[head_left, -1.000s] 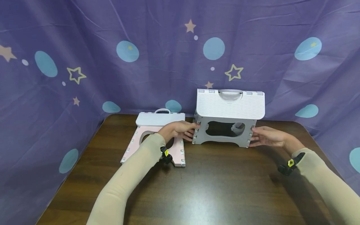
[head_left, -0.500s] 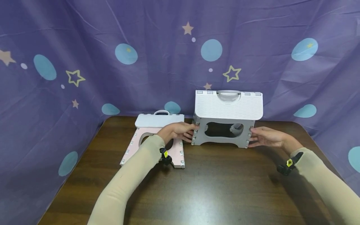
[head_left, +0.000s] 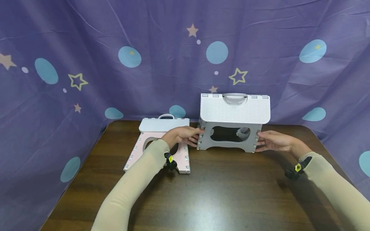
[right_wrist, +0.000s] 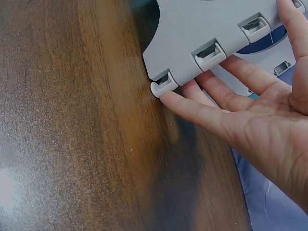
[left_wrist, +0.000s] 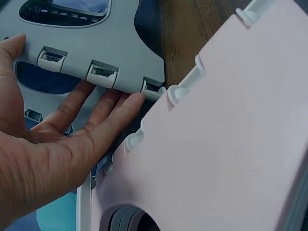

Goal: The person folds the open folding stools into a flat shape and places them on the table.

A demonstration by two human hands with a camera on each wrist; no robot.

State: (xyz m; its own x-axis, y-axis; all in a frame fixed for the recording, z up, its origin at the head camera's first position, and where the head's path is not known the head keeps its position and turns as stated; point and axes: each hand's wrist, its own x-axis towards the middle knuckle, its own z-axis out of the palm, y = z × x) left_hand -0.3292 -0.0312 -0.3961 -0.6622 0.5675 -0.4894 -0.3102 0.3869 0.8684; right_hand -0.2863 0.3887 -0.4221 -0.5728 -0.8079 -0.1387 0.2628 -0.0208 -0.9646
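Note:
A folding step stool with a white top (head_left: 235, 109) and grey legs stands unfolded at the back of the table. My left hand (head_left: 186, 134) holds its left side, thumb at the front panel's edge and fingers along the hinged side. On the opposite side my right hand (head_left: 276, 141) holds it the same way. In the left wrist view the left fingertips meet the grey hinge edge (left_wrist: 102, 74); the right wrist view has the right fingers at the lower hinges of the grey leg panel (right_wrist: 185, 53). Left of it lies a pink-and-white folding stool (head_left: 183, 157), partly behind my left forearm.
The brown wooden table (head_left: 214, 189) runs toward me, glossy under the light. A purple curtain (head_left: 167, 83) with stars and blue ovals hangs close behind and at the sides. The pink stool sits right beside my left hand and wrist.
Both hands keep their places on the grey-and-white stool, which stays where it was. Only the head view has shifted slightly.

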